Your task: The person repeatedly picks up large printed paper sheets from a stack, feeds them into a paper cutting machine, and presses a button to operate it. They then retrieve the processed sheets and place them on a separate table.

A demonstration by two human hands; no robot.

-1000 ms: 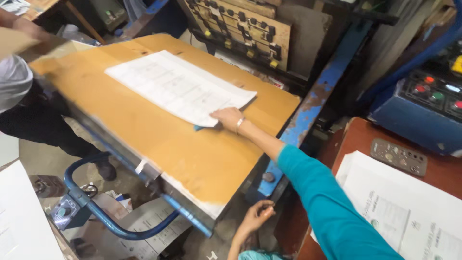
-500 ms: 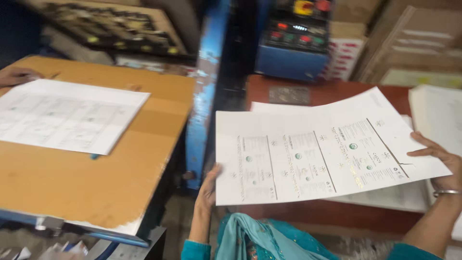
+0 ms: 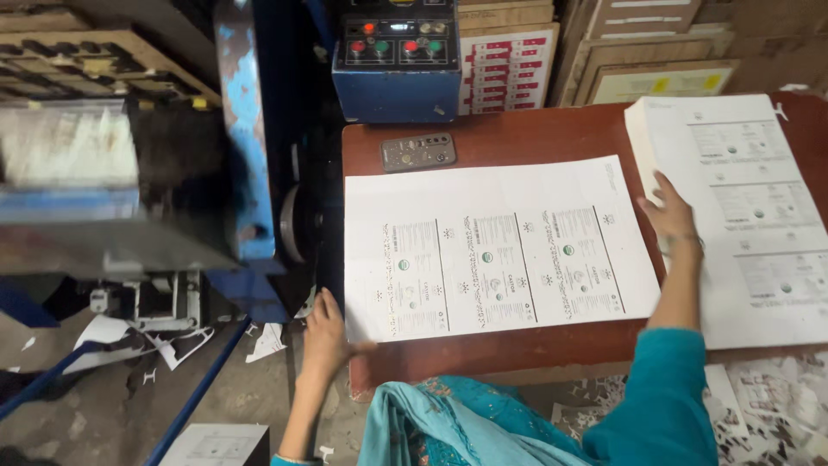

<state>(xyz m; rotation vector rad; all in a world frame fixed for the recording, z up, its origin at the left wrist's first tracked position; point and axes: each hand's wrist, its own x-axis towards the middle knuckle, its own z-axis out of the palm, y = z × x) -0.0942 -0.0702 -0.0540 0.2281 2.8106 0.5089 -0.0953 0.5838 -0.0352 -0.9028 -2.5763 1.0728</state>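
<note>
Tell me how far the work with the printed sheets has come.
Done: not visible here. In hand: one printed sheet lies flat on the brown table, left hand at its corner, right hand at its edge. Left: a thick stack waits.
</note>
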